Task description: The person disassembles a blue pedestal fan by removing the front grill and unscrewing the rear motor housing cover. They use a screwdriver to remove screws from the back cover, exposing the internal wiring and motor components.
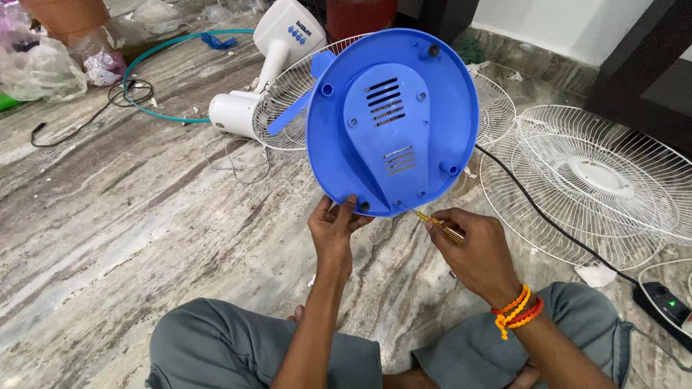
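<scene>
streaked marble floor, scattered fan grilles

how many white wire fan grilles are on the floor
3: one grille behind the blue fan base, partly hidden by it, and two stacked grilles at right, the lower under the upper. More could lie hidden.

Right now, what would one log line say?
left hand: holds blue fan base | right hand: screwdriver at base's lower edge | floor: white grilles
</scene>
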